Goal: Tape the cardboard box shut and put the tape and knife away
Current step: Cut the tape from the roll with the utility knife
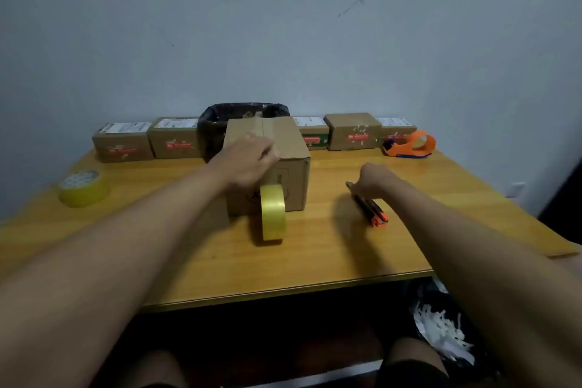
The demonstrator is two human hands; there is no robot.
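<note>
Head view, nearest zone: two bare forearms reach forward over the near edge of the wooden worktop (315, 261). Below that edge, at 5 o'clock, lies a heap of white shredded paper (441, 327) on the floor.

Middle zone: a yellow tape roll (272, 214) stands on its edge on the worktop, against the near face of the cardboard box (289, 151). A strip of tape runs from the roll up the near face and along the top seam of the box. The left hand (245, 161) lies palm down on the top near edge of the box, fingers pressed flat on the tape, grasping nothing. At 3 o'clock from the box, the right hand (374, 179) is clenched around the front end of the knife (370, 208), a black utility cutter with an orange rear end; the knife rests on the worktop and its rear end points toward the person. At 9 o'clock, well apart from the box, a second yellow tape roll (84, 187) lies flat near the left edge.

Far zone: a bin lined with a black bag (214, 126) stands directly behind the box. A row of small labelled parcels (122, 142) lines the wall on both sides of the bin. At 2 o'clock, an orange tape dispenser (411, 144) sits in front of the rightmost parcel.
</note>
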